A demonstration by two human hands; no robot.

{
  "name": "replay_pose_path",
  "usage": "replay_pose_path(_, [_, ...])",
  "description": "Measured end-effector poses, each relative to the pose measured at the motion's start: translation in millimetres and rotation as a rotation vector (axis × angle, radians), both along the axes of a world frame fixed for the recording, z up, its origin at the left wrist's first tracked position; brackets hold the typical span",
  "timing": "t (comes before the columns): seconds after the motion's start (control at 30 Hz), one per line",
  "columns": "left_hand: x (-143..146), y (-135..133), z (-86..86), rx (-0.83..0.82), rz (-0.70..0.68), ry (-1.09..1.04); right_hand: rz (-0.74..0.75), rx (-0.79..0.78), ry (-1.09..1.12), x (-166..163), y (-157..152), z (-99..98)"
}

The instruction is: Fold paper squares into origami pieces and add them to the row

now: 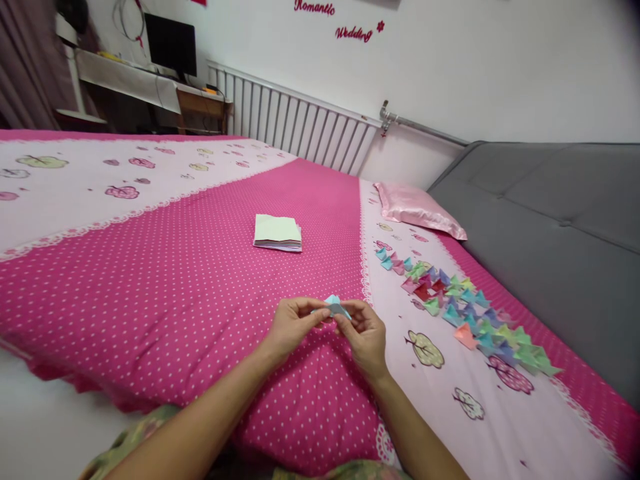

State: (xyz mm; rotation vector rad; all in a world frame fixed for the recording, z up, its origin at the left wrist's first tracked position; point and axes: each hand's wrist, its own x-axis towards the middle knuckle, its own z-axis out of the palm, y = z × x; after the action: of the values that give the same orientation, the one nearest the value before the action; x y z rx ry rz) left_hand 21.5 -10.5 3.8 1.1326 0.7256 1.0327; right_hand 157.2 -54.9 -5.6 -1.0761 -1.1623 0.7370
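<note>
My left hand (293, 325) and my right hand (367, 333) meet over the pink dotted bedspread (190, 267). Both pinch one small light-blue folded paper piece (335, 307) between their fingertips, held just above the bed. Farther out on the bed lies a stack of square paper sheets (278, 233) with a pale green sheet on top. To the right of my hands, a long row of several small folded paper pieces (465, 310) in blue, green, pink and red runs along the bedspread's pale border.
A shiny pink pillow (417, 208) rests by the grey padded headboard (550, 227) on the right. A white radiator (300, 127) lines the far wall. A desk with a dark monitor (170, 43) stands at the back left.
</note>
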Motion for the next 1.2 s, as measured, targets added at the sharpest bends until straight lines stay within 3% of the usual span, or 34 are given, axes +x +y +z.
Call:
replay_pose_path(0.33, [-1.0,0.3,2.5,0.028,0.006,0.047,-0.148,0.077,-0.17,3.1,-0.9,-3.2])
replay_pose_path(0.73, [-1.6,1.3,0.5,0.036,0.029,0.066,-0.274,0.212,-0.576,9.5,-4.4,-5.8])
replay_pose_path(1.0, [-1.2,1.0,-4.4,0.18,0.055,0.113,-0.102,-0.063,-0.241,4.8,0.1,-4.2])
replay_pose_path(1.2, [-1.1,0.3,-6.3,0.199,0.079,0.142,-0.07,-0.095,-0.14,3.1,2.3,-5.0])
